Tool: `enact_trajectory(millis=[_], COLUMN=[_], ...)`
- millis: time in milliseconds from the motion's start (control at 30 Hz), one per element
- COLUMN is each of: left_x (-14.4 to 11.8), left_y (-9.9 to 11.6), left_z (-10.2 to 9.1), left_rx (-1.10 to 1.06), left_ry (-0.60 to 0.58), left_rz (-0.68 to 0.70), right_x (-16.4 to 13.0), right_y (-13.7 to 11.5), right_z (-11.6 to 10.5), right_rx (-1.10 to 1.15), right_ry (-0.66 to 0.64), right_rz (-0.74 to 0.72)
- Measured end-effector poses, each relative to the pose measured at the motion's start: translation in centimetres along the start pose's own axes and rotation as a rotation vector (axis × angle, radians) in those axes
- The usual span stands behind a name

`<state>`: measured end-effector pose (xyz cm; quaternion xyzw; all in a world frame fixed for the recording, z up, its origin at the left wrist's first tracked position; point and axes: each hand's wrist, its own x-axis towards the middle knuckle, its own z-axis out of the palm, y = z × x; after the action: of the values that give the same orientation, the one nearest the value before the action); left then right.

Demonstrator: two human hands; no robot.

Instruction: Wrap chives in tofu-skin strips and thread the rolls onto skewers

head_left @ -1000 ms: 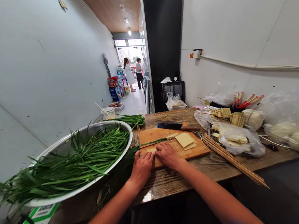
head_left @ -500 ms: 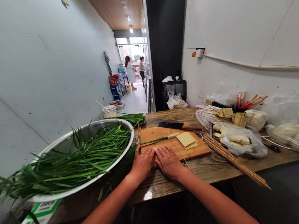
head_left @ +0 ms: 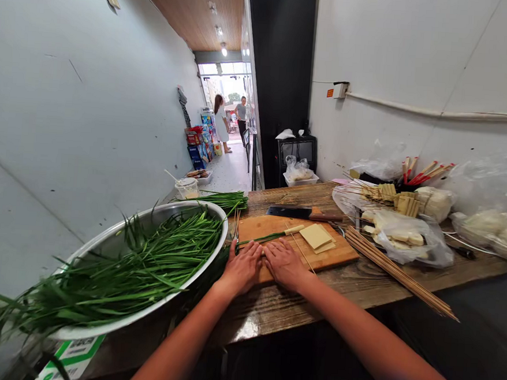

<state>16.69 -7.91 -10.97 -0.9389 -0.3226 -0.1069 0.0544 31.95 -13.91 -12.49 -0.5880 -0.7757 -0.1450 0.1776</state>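
Observation:
My left hand (head_left: 245, 264) and my right hand (head_left: 283, 263) are side by side at the near edge of a wooden cutting board (head_left: 340, 255). Their bent fingers press down on a pale tofu sheet, which they cover almost fully. Just beyond my fingers lies a bundle of green chives (head_left: 268, 237) with one end wrapped in a tofu-sheet roll (head_left: 294, 230). Square tofu sheets (head_left: 314, 236) are stacked to the right of it. A thin bamboo skewer (head_left: 303, 252) lies across the board near my right hand.
A large metal basin (head_left: 221, 222) heaped with chives (head_left: 152, 270) stands left. Behind the board lies a cleaver (head_left: 289, 211). Bamboo skewers (head_left: 398, 269) overhang the table's front edge at right, near bagged food (head_left: 402, 232). Two people (head_left: 221, 121) stand far off by the doorway.
My fingers have drawn in and bent more over the tofu sheet, and my right hand has shifted slightly forward. In the distance, one person has turned.

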Motion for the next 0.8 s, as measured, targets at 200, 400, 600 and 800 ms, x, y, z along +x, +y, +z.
enact_trajectory(millis=[200,400,600,800], left_x=[0.9,1.3,1.3,1.4], left_y=[0.0,-0.7,-1.6,-1.5], left_z=[-0.4,-0.6,0.2,0.0], left_rx=[0.056,-0.094,-0.155,-0.147], left_ry=[0.079,0.089,0.108,0.119], left_rz=[-0.071,0.008,0.048,0.047], right_x=[0.8,1.3,1.3,0.2], right_y=[0.7,1.3,1.3,3.7], right_z=[-0.3,0.0,0.1,-1.9], right_rx=[0.010,0.022,0.059,0.009], right_ry=[-0.079,-0.130,-0.110,-0.057], right_rz=[0.000,0.002,0.020,0.413])
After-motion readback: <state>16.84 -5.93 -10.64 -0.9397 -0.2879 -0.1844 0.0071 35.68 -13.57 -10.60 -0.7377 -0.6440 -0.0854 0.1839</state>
